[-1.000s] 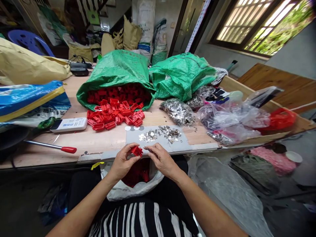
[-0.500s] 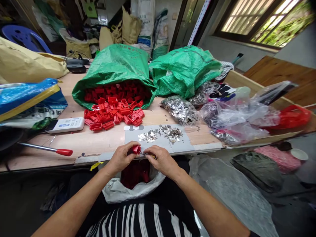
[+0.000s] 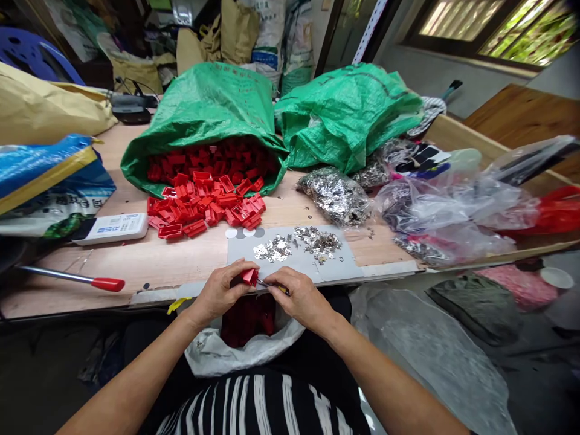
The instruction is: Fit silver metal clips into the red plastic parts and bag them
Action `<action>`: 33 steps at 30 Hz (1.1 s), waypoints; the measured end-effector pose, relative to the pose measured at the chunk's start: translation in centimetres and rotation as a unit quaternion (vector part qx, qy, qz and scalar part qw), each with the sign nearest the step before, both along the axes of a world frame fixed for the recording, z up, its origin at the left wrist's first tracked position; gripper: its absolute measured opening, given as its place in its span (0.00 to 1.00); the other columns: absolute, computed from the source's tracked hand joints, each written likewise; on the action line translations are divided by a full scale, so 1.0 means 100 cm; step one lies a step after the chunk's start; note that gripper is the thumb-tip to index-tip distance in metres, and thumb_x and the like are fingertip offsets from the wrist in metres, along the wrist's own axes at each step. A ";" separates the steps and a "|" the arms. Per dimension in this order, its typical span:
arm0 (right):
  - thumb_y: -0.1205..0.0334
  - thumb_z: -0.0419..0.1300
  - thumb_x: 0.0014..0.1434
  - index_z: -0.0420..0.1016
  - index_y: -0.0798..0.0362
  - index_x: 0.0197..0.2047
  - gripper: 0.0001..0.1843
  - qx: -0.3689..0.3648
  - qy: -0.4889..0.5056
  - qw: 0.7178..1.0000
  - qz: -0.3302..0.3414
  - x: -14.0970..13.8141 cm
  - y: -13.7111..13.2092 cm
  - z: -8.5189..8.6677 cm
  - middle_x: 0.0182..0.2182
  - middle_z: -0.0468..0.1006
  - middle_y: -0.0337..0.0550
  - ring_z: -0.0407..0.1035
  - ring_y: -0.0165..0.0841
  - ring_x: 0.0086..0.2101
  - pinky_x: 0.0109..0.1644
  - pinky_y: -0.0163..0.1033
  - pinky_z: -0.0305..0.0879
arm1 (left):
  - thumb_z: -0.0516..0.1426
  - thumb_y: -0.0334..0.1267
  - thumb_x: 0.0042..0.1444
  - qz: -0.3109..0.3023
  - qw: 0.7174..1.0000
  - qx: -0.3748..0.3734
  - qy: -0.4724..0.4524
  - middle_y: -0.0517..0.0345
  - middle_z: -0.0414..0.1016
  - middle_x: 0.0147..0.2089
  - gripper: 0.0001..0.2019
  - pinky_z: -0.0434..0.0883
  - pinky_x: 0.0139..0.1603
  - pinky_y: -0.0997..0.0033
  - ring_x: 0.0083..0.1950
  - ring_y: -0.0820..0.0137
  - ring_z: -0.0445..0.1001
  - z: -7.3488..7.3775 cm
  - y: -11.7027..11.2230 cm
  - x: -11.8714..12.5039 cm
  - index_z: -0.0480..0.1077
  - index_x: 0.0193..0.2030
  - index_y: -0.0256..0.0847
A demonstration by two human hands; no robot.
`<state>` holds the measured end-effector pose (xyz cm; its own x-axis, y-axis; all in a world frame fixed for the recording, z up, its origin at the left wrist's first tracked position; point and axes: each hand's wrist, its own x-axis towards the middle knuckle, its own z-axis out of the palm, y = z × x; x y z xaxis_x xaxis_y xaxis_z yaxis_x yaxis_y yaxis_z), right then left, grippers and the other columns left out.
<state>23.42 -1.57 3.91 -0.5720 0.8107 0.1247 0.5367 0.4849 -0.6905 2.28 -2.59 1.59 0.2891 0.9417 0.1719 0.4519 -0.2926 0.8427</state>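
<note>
Red plastic piece (image 3: 249,276) at the lower centre of the frame, just past the near edge of the tabletop (image 3: 163,260), gripped by the left hand (image 3: 222,293) with thumb and fingers closed around it and only its top corner showing. Just to its right, the right hand (image 3: 301,296), fingers pinched shut on a small metal piece (image 3: 263,283) whose tip touches the red piece. Both hands close together, knuckles nearly meeting.

Directly below the hands, in the lap, a white bag (image 3: 226,353), mouth open, with more red parts (image 3: 249,317) inside.

Just above the hands, flat on the tabletop, a grey sheet (image 3: 335,266) strewn with loose metal bits (image 3: 312,241). Further up and to the left, a spilled heap of red pieces (image 3: 206,208) at the mouth of a green sack (image 3: 208,103) lying on its side. To the right of that, a second green sack (image 3: 348,115), crumpled, and below it a clear bag of metal bits (image 3: 335,196).

At the left of the frame, a white remote control (image 3: 111,228) beside the red heap, and nearer the edge a thin metal tool with a red handle (image 3: 72,278), well apart from both hands.
</note>
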 end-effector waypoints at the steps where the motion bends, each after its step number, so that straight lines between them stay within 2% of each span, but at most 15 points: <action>1: 0.74 0.58 0.58 0.76 0.53 0.42 0.11 0.002 -0.002 1.000 0.002 0.000 0.000 0.000 0.36 0.76 0.43 0.71 0.32 0.39 0.46 0.37 0.66 | 0.61 0.34 0.52 -0.001 1.000 -0.001 0.000 0.57 0.78 0.42 0.15 0.67 0.52 0.67 0.48 0.65 0.74 0.000 0.000 0.000 0.72 0.48 0.42; 7: 0.72 0.56 0.60 0.74 0.52 0.44 0.11 0.018 -0.040 0.999 -0.001 -0.002 -0.004 -0.004 0.38 0.74 0.43 0.70 0.32 0.40 0.47 0.36 0.67 | 0.61 0.35 0.52 -0.005 1.000 0.000 0.005 0.57 0.78 0.42 0.15 0.69 0.49 0.68 0.45 0.67 0.75 -0.001 0.001 -0.001 0.72 0.48 0.42; 11: 0.72 0.54 0.62 0.73 0.51 0.45 0.11 0.023 -0.084 0.996 -0.013 -0.004 -0.009 -0.001 0.39 0.73 0.42 0.70 0.31 0.40 0.47 0.35 0.67 | 0.61 0.35 0.52 0.002 1.000 0.007 0.002 0.58 0.79 0.42 0.14 0.69 0.52 0.66 0.49 0.65 0.75 0.001 0.000 -0.001 0.73 0.47 0.43; 14: 0.72 0.53 0.62 0.73 0.51 0.45 0.12 0.021 -0.124 0.992 -0.024 -0.009 -0.013 0.005 0.40 0.73 0.42 0.70 0.31 0.41 0.47 0.34 0.67 | 0.61 0.34 0.51 0.004 1.000 0.000 -0.004 0.58 0.79 0.41 0.14 0.70 0.48 0.69 0.44 0.67 0.76 0.002 0.000 0.000 0.73 0.46 0.42; 16: 0.72 0.53 0.62 0.73 0.50 0.45 0.12 0.017 -0.155 0.987 -0.034 -0.016 -0.016 0.010 0.40 0.73 0.42 0.71 0.32 0.41 0.45 0.33 0.67 | 0.61 0.33 0.51 0.008 1.000 -0.005 -0.007 0.58 0.79 0.41 0.14 0.71 0.45 0.71 0.41 0.68 0.77 0.002 -0.001 0.000 0.73 0.46 0.41; 20: 0.72 0.50 0.63 0.72 0.51 0.45 0.12 0.021 -0.213 0.974 -0.069 -0.029 -0.022 0.013 0.39 0.73 0.43 0.72 0.33 0.36 0.38 0.33 0.66 | 0.59 0.31 0.53 0.018 1.000 -0.005 -0.006 0.58 0.80 0.42 0.13 0.70 0.46 0.71 0.42 0.68 0.77 0.000 -0.002 0.002 0.73 0.46 0.42; 22: 0.72 0.51 0.63 0.72 0.52 0.44 0.12 0.018 -0.200 0.977 -0.076 -0.029 -0.021 0.012 0.39 0.74 0.44 0.72 0.32 0.36 0.38 0.33 0.66 | 0.58 0.32 0.53 0.021 1.000 -0.008 -0.004 0.57 0.79 0.43 0.13 0.70 0.46 0.70 0.42 0.68 0.77 -0.001 -0.003 0.002 0.72 0.46 0.42; 28: 0.69 0.58 0.59 0.76 0.51 0.40 0.08 -0.033 -0.048 0.996 -0.069 -0.009 -0.008 0.012 0.36 0.76 0.41 0.70 0.31 0.38 0.43 0.34 0.64 | 0.58 0.35 0.54 -0.016 0.999 -0.041 -0.025 0.54 0.77 0.46 0.15 0.69 0.49 0.66 0.46 0.66 0.75 -0.001 -0.003 -0.002 0.69 0.49 0.42; 33: 0.71 0.57 0.59 0.75 0.52 0.40 0.08 -0.021 -0.051 0.996 -0.066 -0.005 -0.013 0.016 0.36 0.76 0.42 0.70 0.31 0.37 0.42 0.35 0.64 | 0.58 0.34 0.53 -0.030 0.999 -0.036 -0.025 0.54 0.76 0.46 0.15 0.68 0.50 0.66 0.47 0.67 0.74 0.003 -0.004 -0.004 0.69 0.49 0.42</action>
